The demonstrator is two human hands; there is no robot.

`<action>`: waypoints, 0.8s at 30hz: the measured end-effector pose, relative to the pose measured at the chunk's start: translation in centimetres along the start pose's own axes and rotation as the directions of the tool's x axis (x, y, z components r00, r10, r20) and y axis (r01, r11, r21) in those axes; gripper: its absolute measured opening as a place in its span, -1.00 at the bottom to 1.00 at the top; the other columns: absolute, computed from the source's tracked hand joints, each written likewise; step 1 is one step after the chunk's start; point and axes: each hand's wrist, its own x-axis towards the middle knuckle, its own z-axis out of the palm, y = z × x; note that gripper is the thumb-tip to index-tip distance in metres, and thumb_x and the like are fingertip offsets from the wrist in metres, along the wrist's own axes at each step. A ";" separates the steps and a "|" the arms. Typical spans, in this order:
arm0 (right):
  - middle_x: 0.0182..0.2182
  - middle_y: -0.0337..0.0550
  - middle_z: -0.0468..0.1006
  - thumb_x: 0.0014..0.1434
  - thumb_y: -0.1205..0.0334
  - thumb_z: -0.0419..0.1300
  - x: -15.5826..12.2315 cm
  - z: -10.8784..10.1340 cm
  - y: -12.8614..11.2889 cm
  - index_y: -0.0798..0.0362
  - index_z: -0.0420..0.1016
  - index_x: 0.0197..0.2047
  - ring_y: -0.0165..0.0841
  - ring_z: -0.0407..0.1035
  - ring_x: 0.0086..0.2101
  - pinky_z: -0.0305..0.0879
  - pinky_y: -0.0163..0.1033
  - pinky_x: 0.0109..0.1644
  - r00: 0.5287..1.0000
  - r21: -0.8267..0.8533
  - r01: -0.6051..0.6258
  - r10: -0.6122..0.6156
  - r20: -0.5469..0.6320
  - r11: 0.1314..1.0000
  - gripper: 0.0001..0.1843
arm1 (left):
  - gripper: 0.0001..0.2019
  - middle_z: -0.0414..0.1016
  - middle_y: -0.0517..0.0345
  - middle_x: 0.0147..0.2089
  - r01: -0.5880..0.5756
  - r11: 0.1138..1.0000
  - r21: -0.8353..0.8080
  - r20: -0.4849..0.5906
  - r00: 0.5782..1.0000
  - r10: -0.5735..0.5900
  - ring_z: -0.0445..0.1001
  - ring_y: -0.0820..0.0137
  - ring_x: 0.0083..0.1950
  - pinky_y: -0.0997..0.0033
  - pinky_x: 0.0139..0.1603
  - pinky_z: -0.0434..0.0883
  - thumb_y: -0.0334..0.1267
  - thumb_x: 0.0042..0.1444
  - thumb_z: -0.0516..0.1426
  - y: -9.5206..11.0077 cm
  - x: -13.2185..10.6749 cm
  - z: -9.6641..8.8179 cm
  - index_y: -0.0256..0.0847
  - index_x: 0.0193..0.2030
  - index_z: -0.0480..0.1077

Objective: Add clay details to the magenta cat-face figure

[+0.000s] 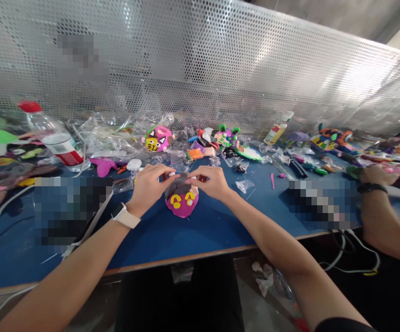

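A clay face [182, 210] in magenta, with yellow eye shapes and a grey clay top [179, 186], rests on the blue table in front of me. My left hand [153, 183], wearing a watch with a pale strap, has its thumb and fingers closed at the upper left edge of the grey clay. At the opposite upper edge, my right hand [211, 182] pinches in the same way. The fingers partly cover the top of the face, and the exact spot each one grips is hard to make out.
Behind stand a red-capped bottle [63, 143], a pink-and-yellow clay mask [158, 139], a green-eared clay piece [226, 137] and a glue bottle [276, 131]. Dark devices [78, 210] with cables flank me. At right, another person's hand [376, 177] works. A perforated metal panel [172, 55] borders the table.
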 end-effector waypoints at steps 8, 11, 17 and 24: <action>-0.27 -0.17 0.69 0.35 0.05 0.36 0.2 -0.1 -0.3 -0.04 0.72 -0.13 -0.41 0.50 -0.40 0.48 -0.29 -0.29 0.998 0.032 0.056 -0.055 -0.038 0.998 -0.82 | -0.69 0.66 0.11 -0.29 0.038 0.999 0.033 -0.001 0.999 -0.038 0.57 0.30 -0.28 0.26 -0.14 0.43 -0.01 0.41 0.14 0.1 0.2 -0.1 -0.15 -0.24 0.54; -0.22 -0.16 0.73 0.41 0.09 0.30 0.2 -0.1 -0.3 -0.06 0.71 -0.04 -0.40 0.54 -0.36 0.50 -0.28 -0.24 0.999 0.029 0.037 -0.036 -0.011 0.999 -0.81 | -0.69 0.70 0.10 -0.17 0.045 0.999 -0.010 0.018 0.999 -0.045 0.63 0.28 -0.15 0.27 -0.04 0.45 -0.09 0.48 0.03 0.2 0.2 -0.2 -0.15 -0.03 0.57; -0.35 -0.19 0.69 0.50 0.16 0.14 0.1 -0.5 -0.6 0.01 0.68 -0.15 -0.41 0.52 -0.39 0.48 -0.28 -0.20 0.998 0.004 0.003 -0.003 0.062 1.000 -0.72 | -0.62 0.61 0.19 -0.40 0.097 0.995 0.003 0.071 0.993 -0.097 0.56 0.33 -0.33 0.32 -0.12 0.42 -0.12 0.51 -0.07 0.3 0.2 -0.4 -0.16 0.03 0.57; -0.25 -0.18 0.67 0.41 0.16 0.29 0.2 -0.3 -1.1 -0.05 0.68 -0.12 -0.44 0.46 -0.43 0.49 -0.29 -0.30 1.000 -0.020 0.013 -0.013 -0.008 1.000 -0.87 | -0.70 0.69 0.06 -0.06 0.071 0.997 -0.014 0.051 0.996 -0.070 0.63 0.29 -0.13 0.31 -0.08 0.47 -0.14 0.49 -0.01 0.1 0.1 0.1 -0.17 -0.01 0.54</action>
